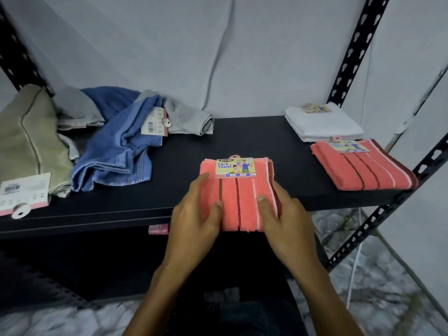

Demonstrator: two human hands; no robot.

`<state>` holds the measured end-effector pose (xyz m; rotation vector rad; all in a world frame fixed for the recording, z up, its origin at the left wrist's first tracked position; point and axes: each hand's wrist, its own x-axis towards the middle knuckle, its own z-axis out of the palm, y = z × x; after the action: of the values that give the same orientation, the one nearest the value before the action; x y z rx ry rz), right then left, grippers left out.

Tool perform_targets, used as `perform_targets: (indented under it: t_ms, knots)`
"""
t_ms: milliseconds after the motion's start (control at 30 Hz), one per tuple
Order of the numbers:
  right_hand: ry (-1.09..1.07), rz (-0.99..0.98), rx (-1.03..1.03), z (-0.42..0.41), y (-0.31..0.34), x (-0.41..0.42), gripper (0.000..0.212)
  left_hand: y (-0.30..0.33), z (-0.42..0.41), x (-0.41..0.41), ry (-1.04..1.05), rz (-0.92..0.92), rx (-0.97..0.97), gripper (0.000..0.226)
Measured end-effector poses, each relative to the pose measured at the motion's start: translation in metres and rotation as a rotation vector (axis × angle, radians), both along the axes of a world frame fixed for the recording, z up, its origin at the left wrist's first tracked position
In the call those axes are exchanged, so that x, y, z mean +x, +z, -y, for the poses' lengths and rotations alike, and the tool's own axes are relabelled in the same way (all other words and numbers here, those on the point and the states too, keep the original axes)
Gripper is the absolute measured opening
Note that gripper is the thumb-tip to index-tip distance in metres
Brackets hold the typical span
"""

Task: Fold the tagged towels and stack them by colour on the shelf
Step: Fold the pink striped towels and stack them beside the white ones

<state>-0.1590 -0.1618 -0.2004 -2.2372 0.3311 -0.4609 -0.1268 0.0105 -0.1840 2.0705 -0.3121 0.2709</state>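
Two hands grip one of two coral towels.

Coral towel with dark red and white stripes; same pattern on second coral towel. White towel, blue towel, grey towel, olive towel. Black shelf.
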Motion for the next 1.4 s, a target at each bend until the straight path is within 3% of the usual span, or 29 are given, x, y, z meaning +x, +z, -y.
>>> perform_targets:
  t_ms: [100,233,367,533,800,933,1067,1267,1400]
  knots:
    - [0.072,0.146,0.526,-0.006,-0.013,-0.017,0.039,-0.015,-0.007,-0.028,0.062,-0.01,-0.344,0.048]
    - [0.208,0.147,0.58,-0.007,-0.032,-0.033,0.071,-0.04,-0.012,-0.045,-0.013,-0.164,-0.587,0.046]
    - [0.346,0.126,0.582,-0.007,-0.037,-0.039,0.069,-0.051,-0.016,-0.041,-0.074,-0.225,-0.547,0.043]
    - [0.349,0.172,0.533,0.001,-0.026,-0.033,0.068,-0.044,-0.011,-0.039,-0.151,-0.217,-0.504,0.047]
    - [0.238,0.291,0.464,0.016,0.01,-0.015,0.023,-0.01,0.01,-0.01,-0.346,-0.171,-0.508,0.06]
    - [0.264,0.237,0.47,0.053,0.048,-0.006,0.038,0.016,0.033,0.024,-0.496,-0.209,-0.423,0.078]
    - [0.218,0.106,0.297,0.107,0.088,0.004,0.055,0.039,0.075,0.049,-0.679,-0.36,-0.395,0.091]
    - [-0.021,0.019,-0.133,0.186,0.128,0.034,0.053,0.064,0.166,0.069,-0.755,-0.451,-0.388,0.093]
    - [-0.087,-0.102,-0.293,0.223,0.135,0.047,0.049,0.069,0.216,0.079,-0.751,-0.55,-0.39,0.092]
